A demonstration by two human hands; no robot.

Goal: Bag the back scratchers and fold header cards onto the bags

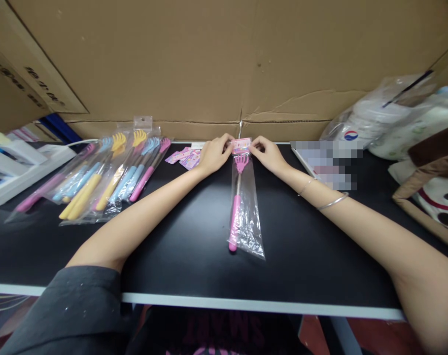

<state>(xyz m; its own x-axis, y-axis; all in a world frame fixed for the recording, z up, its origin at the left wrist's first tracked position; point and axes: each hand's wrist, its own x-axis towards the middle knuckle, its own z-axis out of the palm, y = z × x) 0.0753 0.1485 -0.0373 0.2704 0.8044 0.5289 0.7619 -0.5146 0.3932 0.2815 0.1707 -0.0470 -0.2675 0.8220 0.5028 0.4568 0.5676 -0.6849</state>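
In front of me lies a pink back scratcher (235, 212) inside a clear plastic bag (250, 217), its claw end pointing away from me. A small pink printed card (242, 145) sits across the top of the bag. My left hand (217, 154) pinches the card's left end, and my right hand (267, 154) pinches its right end. Beside my left hand, several loose pink and purple cards (189, 158) are spread on the black table (179, 256).
Several bagged back scratchers (116, 177) in pink, blue and yellow lie at the left. A white rack-like object (31, 165) stands at far left. A cardboard wall (209, 64) closes the back. At right are a bagged cup (367, 123) and a brown-and-white bag (438, 192).
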